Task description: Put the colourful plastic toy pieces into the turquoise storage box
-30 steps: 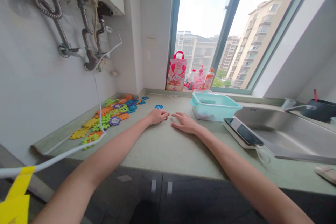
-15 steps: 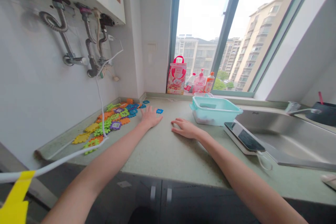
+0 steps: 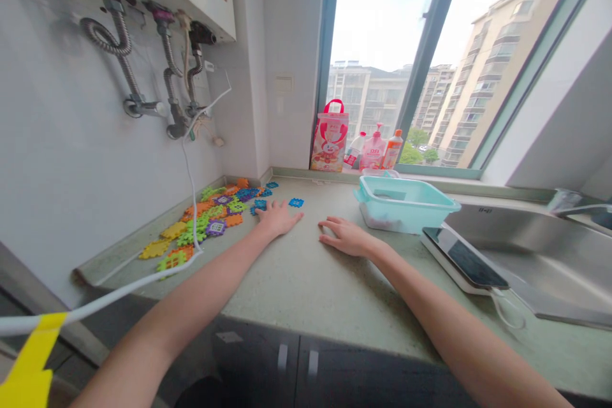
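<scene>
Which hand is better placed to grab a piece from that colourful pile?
Probably the left hand: it lies close beside a notched blue piece near the colourful pile. The right hand rests farther off, nearer the turquoise tub.

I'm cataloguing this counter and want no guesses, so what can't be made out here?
Head view:
Blue piece at the left hand: partly hidden by fingers; contact unclear.
Teal tub: what lies inside is blurred by its cloudy wall.
Dark container: cut off by the right edge.
Orange-capped bottle: label print too small.
</scene>
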Demonstrator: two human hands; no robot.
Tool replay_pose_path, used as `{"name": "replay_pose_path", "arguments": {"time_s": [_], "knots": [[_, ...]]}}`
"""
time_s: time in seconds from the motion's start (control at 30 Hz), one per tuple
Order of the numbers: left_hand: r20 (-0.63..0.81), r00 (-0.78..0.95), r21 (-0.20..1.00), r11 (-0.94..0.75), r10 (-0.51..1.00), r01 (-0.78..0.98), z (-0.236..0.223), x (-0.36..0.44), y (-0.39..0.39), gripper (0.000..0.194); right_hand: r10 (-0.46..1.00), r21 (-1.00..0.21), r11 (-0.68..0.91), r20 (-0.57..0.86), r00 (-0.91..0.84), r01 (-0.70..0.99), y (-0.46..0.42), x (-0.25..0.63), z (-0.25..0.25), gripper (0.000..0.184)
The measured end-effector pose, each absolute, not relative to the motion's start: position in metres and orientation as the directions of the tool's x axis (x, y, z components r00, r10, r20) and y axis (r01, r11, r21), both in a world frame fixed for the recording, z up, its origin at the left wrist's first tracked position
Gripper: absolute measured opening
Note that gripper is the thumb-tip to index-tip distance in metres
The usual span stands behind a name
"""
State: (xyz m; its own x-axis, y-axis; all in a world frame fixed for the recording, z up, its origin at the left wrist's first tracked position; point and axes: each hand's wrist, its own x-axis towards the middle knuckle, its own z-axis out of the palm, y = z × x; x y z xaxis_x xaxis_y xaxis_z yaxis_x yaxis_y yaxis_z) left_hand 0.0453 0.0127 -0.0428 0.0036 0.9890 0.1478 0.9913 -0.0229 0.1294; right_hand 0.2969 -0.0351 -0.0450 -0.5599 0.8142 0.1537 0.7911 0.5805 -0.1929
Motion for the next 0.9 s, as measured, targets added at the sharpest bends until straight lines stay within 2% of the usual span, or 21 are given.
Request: {"name": "replay_pose_path", "arguments": {"time_s": [0.17,0.23,0.3,0.37,0.47,0.53,0.6,0.73,0.9], "knots": [[0.202,0.356,0.150,-0.388,0.912,0.909,-0.044,0.066,-0.001,0.093,0.819,-0.192,0.573,0.160,-0.551,0.797,-0.036,0.296,-0.048,0.060],[0.291,0.396,0.115,-0.443,0.871,0.889,-0.040,0.061,0.007,0.085,0.827,-0.189,0.562,0.151,-0.541,0.806,-0.037,0.297,-0.049,0.061],[0.380,0.293,0.067,-0.341,0.878,0.938,-0.037,0.044,0.022,0.079,0.835,-0.191,0.550,0.141,-0.531,0.813,-0.039,0.297,-0.049,0.061],[0.411,0.095,0.048,-0.126,0.906,0.991,-0.035,0.018,0.039,0.082,0.840,-0.202,0.543,0.131,-0.527,0.815,-0.041,0.298,-0.048,0.061],[0.390,-0.153,0.047,0.146,0.908,0.988,-0.037,-0.021,0.059,0.099,0.839,-0.219,0.544,0.116,-0.532,0.810,-0.044,0.300,-0.045,0.063],[0.329,-0.258,0.063,0.252,0.908,0.966,-0.041,-0.036,0.064,0.107,0.838,-0.228,0.545,0.111,-0.534,0.807,-0.046,0.301,-0.044,0.063],[0.297,-0.277,0.068,0.269,0.914,0.961,-0.045,-0.039,0.064,0.109,0.837,-0.241,0.546,0.110,-0.536,0.802,-0.046,0.302,-0.043,0.063],[0.309,-0.159,0.051,0.151,0.938,0.987,-0.046,-0.019,0.056,0.110,0.832,-0.267,0.552,0.113,-0.544,0.790,-0.044,0.303,-0.045,0.062],[0.320,0.022,0.035,-0.035,0.947,0.999,-0.044,0.008,0.046,0.092,0.835,-0.271,0.549,0.125,-0.537,0.791,-0.045,0.304,-0.045,0.061]]}}
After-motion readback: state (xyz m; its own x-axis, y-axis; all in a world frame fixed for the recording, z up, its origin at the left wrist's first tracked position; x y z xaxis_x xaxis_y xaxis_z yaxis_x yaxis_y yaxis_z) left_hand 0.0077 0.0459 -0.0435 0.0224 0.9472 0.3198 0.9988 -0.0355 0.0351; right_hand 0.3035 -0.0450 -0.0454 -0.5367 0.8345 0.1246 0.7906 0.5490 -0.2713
